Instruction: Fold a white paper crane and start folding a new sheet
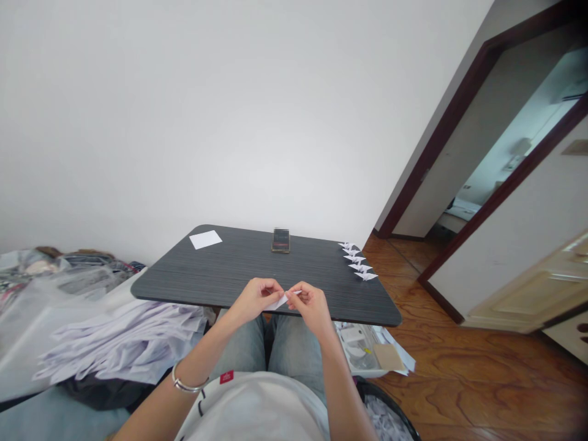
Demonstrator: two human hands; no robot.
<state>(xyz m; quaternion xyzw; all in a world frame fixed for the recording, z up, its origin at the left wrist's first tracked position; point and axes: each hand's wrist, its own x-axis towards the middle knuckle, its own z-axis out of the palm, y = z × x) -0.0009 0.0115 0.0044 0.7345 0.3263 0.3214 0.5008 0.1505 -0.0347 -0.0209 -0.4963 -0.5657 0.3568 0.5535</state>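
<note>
The paper (281,301), a small white folded piece, is held between both hands just above the near edge of the table (220,275), at its middle and over the person's lap. The left hand (257,296) comes in from the near left with the forearm angled up and the wrist bent, its fingers curled over and thumb and fingertips pinched on the left end of the paper. The right hand (311,304) mirrors it from the near right, knuckles up, fingertips pinched on the right end, where a thin point of the paper sticks out to the left of the fingers. The two hands are just beside each other, almost touching across the fold. One bracelet (186,384) sits on the left wrist. On the dark table, one flat white sheet (205,239) lies at the far left corner, one small dark phone (280,241) stands at the far middle, and five folded white cranes (361,267) stand in a row along the right edge, running from far to near. Left of the table lies a loose pile (124,337) of white sheets. On the wooden floor at the near right is a bin (390,422) with white scraps in it.
</note>
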